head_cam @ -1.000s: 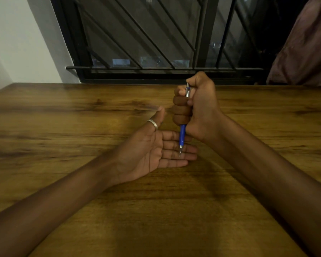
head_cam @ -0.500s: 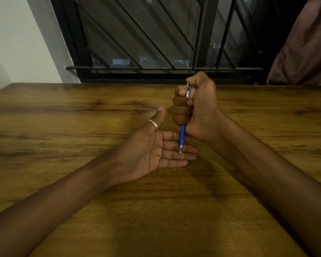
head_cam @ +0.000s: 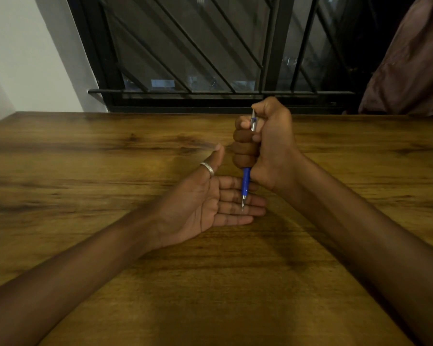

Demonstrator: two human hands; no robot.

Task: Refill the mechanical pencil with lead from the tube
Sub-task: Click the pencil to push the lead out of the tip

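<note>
Unmoved, right hand [head_cam: 268,143] gripping pencil [head_cam: 246,182], left hand [head_cam: 203,206] flat

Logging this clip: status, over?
Right hand grips pencil, tip down. Left hand open, palm up under tip. Tube not in view.

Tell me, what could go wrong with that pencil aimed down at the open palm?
The mechanical pencil in the right hand points tip-down at the left hand, so a hard push could prick its fingers. Anything that drops from the tip could roll off the open palm onto the table.
</note>
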